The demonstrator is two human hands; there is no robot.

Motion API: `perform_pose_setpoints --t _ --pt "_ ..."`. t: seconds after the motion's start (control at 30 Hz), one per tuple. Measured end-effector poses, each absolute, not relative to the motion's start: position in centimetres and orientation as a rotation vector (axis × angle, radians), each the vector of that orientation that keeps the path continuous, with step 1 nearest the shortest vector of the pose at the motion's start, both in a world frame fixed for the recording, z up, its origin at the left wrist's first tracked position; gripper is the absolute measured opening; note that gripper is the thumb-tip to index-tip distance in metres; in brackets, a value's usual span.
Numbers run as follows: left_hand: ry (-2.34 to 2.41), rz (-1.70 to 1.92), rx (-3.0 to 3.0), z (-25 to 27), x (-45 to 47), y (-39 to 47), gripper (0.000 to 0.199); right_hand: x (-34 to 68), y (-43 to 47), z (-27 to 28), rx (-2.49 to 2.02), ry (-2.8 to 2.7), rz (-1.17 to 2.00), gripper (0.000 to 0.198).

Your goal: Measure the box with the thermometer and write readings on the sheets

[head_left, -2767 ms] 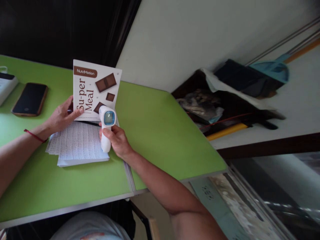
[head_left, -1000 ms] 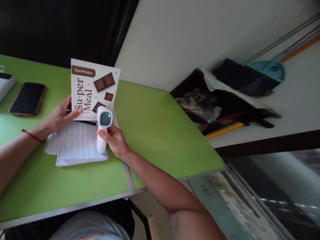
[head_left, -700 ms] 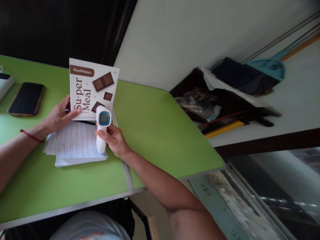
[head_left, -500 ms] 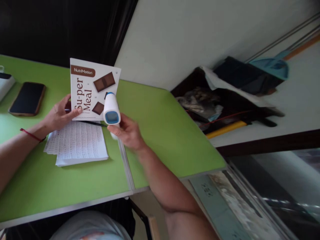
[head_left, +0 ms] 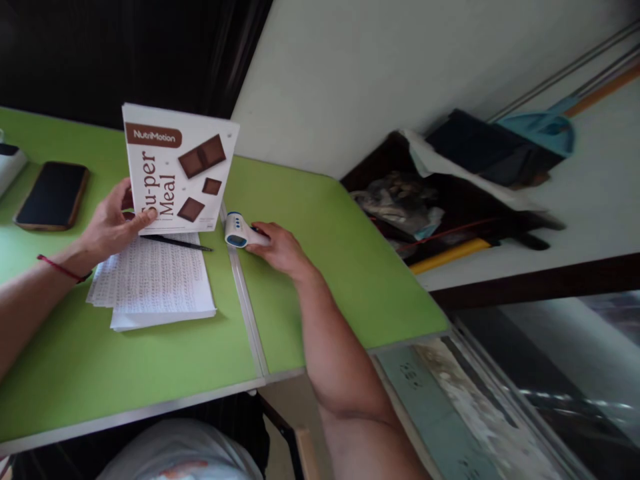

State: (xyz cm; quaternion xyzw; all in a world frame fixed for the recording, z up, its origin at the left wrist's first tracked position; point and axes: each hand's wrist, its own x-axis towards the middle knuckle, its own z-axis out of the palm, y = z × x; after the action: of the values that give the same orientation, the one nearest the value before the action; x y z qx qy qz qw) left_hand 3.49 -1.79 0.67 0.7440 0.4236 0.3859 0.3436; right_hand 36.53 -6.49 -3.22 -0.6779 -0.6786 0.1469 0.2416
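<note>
My left hand (head_left: 113,223) grips the lower left edge of a white box (head_left: 197,190), thumb on its front; brown chocolate pieces and the words "NutriMotion Su-per Meal" are printed there. The box is held upright at the back of the papers. My right hand (head_left: 283,250) is closed round the handle of a white and blue infrared thermometer (head_left: 237,230), which lies low at the table's seam, its small screen facing me. A black pen (head_left: 185,244) rests across a stack of handwritten papers (head_left: 163,283) below the box.
A dark phone (head_left: 53,195) lies on the green table (head_left: 175,370) at left, near a white device (head_left: 10,167) cut off by the frame. Against the wall at right stand a blue dustpan (head_left: 545,133), crumpled bags (head_left: 400,203) and a yellow bar (head_left: 450,257).
The thermometer in my right hand has moved from in front of the box's lower right corner down and right to the table. The box has shifted slightly left, uncovering its printed pieces.
</note>
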Motion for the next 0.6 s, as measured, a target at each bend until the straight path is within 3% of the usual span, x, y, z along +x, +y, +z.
perform_pose_setpoints --t 0.17,0.27,0.43,0.6 --pt "1.098 1.21 1.913 -0.3 3.3 -0.9 0.078 33.7 -7.0 -3.1 -1.6 -1.99 0.003 0.041" --pt "1.107 1.275 1.931 -0.8 3.2 -0.5 0.073 29.7 -7.7 -3.5 -1.41 -2.165 -0.039 0.028" --pt "1.119 1.26 1.94 -0.7 3.2 -0.4 0.063 26.2 -8.4 -4.2 -1.477 -2.318 -0.16 0.02" --pt "1.211 1.002 2.046 -0.4 3.0 -0.3 0.054 28.9 -8.7 -3.2 -1.314 -2.457 -0.071 0.015"
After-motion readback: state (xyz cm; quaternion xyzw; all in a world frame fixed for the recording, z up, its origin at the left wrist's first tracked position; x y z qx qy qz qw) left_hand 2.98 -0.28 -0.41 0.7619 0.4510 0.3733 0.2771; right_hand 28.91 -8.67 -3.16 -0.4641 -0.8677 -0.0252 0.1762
